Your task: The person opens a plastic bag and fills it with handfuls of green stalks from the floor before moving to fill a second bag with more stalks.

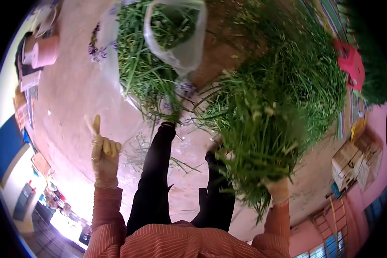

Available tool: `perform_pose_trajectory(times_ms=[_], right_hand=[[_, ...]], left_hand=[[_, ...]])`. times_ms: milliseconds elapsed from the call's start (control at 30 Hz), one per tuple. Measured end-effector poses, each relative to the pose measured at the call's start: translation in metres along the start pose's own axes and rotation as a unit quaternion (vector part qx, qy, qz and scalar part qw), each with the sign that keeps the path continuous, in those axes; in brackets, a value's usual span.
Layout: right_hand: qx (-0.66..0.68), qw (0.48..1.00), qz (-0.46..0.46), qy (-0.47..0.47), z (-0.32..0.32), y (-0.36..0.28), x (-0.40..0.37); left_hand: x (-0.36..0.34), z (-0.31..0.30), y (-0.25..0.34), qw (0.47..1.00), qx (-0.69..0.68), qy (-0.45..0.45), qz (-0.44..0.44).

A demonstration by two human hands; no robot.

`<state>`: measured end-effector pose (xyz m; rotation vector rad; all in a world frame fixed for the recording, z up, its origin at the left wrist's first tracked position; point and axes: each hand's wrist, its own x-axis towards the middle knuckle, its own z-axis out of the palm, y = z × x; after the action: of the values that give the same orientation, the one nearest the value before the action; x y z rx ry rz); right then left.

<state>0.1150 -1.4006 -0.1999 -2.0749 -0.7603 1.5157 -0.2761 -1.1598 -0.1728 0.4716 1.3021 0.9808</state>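
My left hand (pixel 105 157), in a pale glove, is raised over the floor on the left. Its index finger points up and the others are curled; a pale, blurred strip beside that finger is unclear. On the right, my gloved right hand (pixel 278 190) is closed round a big bunch of green stems (pixel 258 142), partly blurred. Beyond the bunch spreads a large heap of loose cut greens (pixel 305 73). Another pile of greens (pixel 137 69) lies at top centre-left on clear plastic, beside an open translucent plastic bag (pixel 189 60) with greens inside.
Near my feet, loose stems lie on the pinkish floor (pixel 73 94). A pink bucket (pixel 45 51) stands far left, and a bright pink stool (pixel 351 64) is at the heap's right edge. Cardboard boxes (pixel 352 161) sit at the right by a pink wall.
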Motion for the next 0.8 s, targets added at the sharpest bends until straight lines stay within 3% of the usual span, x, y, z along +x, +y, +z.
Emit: perform_pose_trajectory(times_ms=[33, 167, 200, 233, 300, 333, 367, 400, 467, 500, 533, 567, 600, 667, 700, 767, 800], right_hand=[[-0.067, 0.996, -0.007, -0.050, -0.002, -0.027, -0.007], [-0.151, 0.984, -0.062, -0.078, 0.026, -0.127, -0.003], [-0.218, 0.939, -0.194, -0.182, 0.033, -0.140, 0.014], [-0.278, 0.862, -0.318, -0.280, 0.043, -0.152, 0.032], [-0.365, 0.724, -0.514, -0.278, 0.082, -0.162, 0.085], [-0.145, 0.899, -0.235, -0.341, 0.113, -0.209, 0.105], [-0.058, 0.923, -0.153, -0.348, 0.138, -0.228, 0.135], [-0.037, 0.911, -0.193, -0.363, 0.161, -0.241, 0.167], [-0.054, 0.862, -0.362, -0.350, 0.208, -0.261, 0.232], [0.139, 0.925, -0.099, -0.339, 0.224, -0.298, 0.241], [0.321, 0.885, 0.177, -0.288, 0.247, -0.322, 0.253], [0.198, 0.951, 0.170, -0.167, 0.279, -0.336, 0.269], [-0.114, 0.962, -0.082, -0.232, 0.329, -0.334, 0.303], [-0.243, 0.888, -0.338, -0.195, 0.409, -0.297, 0.317], [-0.068, 0.929, -0.344, -0.115, 0.426, -0.276, 0.293], [-0.054, 0.917, -0.385, -0.093, 0.386, -0.256, 0.247], [0.011, 0.914, -0.404, -0.046, 0.368, -0.223, 0.241]], left_hand=[[0.001, -0.005, 0.004, 1.000, -0.014, -0.010, -0.001], [0.003, -0.016, 0.019, 1.000, -0.003, 0.008, 0.015], [0.003, -0.020, 0.022, 1.000, -0.008, 0.012, 0.021], [0.003, -0.026, 0.024, 0.999, -0.018, -0.020, 0.024], [0.000, -0.033, 0.029, 0.998, -0.031, -0.048, 0.031], [-0.004, -0.035, 0.033, 0.998, -0.021, -0.059, 0.032], [-0.007, -0.036, 0.037, 0.997, -0.009, -0.071, 0.033], [-0.009, -0.035, 0.044, 0.997, 0.003, -0.061, 0.036], [-0.016, -0.042, 0.055, 0.997, 0.030, -0.064, 0.040], [-0.017, -0.044, 0.059, 0.995, 0.057, -0.069, 0.042], [-0.017, -0.044, 0.062, 0.990, 0.085, -0.097, 0.057], [-0.018, -0.042, 0.063, 0.990, 0.087, -0.101, 0.050], [-0.018, -0.038, 0.062, 0.993, 0.060, -0.096, 0.025], [-0.012, -0.040, 0.056, 0.997, 0.011, -0.074, 0.000], [-0.006, -0.036, 0.061, 0.999, 0.001, -0.036, -0.009], [0.001, -0.037, 0.059, 0.999, -0.017, 0.045, 0.001], [0.003, -0.041, 0.058, 1.000, -0.008, 0.012, 0.005]])
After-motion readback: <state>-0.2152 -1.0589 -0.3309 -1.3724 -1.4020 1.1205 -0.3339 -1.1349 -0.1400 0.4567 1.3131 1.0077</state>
